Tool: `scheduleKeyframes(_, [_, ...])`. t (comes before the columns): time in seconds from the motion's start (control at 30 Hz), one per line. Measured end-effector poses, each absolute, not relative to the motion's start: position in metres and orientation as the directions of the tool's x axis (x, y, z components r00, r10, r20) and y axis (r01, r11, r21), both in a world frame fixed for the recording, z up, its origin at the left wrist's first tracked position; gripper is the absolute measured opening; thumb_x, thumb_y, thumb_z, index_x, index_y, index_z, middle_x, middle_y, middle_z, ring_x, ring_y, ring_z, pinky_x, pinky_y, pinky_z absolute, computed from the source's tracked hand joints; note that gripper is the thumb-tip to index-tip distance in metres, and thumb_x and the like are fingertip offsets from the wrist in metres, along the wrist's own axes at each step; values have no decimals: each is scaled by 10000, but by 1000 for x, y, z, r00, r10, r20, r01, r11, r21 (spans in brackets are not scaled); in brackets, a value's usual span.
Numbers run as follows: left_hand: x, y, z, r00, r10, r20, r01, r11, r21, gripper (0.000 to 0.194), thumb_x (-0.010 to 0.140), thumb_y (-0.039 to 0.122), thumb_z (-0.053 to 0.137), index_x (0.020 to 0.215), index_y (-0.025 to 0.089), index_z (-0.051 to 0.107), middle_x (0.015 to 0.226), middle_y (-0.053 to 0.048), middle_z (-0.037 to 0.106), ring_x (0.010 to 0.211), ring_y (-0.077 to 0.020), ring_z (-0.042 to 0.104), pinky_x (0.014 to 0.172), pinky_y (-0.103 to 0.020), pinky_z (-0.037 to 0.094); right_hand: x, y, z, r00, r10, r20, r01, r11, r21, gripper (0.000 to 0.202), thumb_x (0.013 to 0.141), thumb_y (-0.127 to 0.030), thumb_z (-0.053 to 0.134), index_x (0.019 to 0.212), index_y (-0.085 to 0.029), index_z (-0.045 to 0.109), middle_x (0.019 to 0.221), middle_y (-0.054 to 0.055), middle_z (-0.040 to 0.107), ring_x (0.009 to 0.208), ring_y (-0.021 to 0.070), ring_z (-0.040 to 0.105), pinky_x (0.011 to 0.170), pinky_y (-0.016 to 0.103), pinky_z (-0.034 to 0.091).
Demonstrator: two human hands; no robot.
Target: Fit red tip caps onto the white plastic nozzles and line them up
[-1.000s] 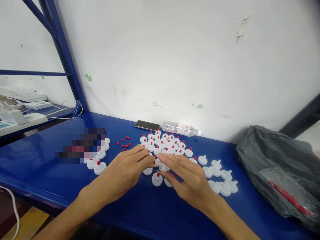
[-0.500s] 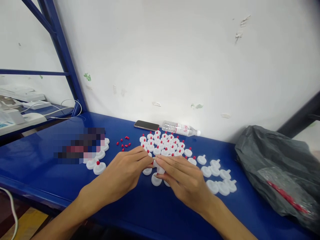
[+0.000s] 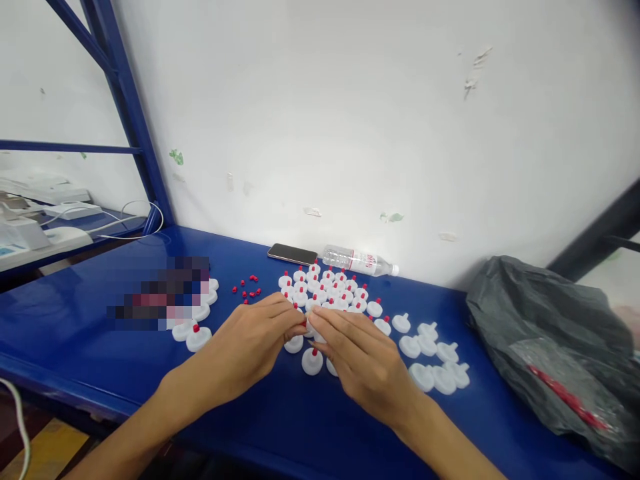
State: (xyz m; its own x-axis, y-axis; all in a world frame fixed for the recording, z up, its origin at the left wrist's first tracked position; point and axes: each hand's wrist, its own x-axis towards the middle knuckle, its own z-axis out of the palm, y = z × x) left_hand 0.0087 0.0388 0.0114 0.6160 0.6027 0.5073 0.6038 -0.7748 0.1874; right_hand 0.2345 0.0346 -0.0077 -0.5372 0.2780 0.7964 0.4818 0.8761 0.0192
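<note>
My left hand (image 3: 253,340) is closed, thumb and fingertips pinching a small red cap (image 3: 304,323). Against it, my right hand (image 3: 365,353) grips a round white lid with a spout (image 3: 319,337), mostly covered by the fingers. Whether the cap sits fully on the spout is hidden. Just beyond both hands stands a dense cluster of white spouted lids wearing red caps; one capped lid (image 3: 312,363) is close below the fingers. Bare white lids (image 3: 421,377) lie to the right of my right hand. Several loose red caps (image 3: 245,294) are scattered beyond my left hand.
A phone (image 3: 293,254) and a clear plastic bottle (image 3: 357,260) lie along the wall. At right, a dark plastic bag (image 3: 505,313) carries a clear bag of red pieces (image 3: 567,397). More white lids (image 3: 199,339) sit left, beside a blurred patch. The blue tabletop (image 3: 280,427) has a front edge.
Both hands stay together around the lid and cap, with slight finger movement. The view has shifted slightly, and the red tip of the lid below the fingers now shows.
</note>
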Motion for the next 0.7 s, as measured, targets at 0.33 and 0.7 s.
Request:
scheduleKeyframes(0.33, [-57,67,32,389,814,432,887,-458,63,414,1065,442,380,1117,205,715,1099,-100,740,1052,-297,629,914,-444,487,304,62,23,-170,442,881,831,544,-112,247,942,-180,592,1165,-237,682,1105,75,761,1008,249,732,953,412,576])
scheduleKeyframes(0.7, [-75,88,18,386,838,387,905,-425,18,317,999,355,428,1101,266,715,1094,-58,780,1037,-295,714,1193,-666,178,340,89,9,-25,695,718,914,307,-264,265,1003,-430,569,1041,-232,741,926,31,798,772,213,728,746,314,501])
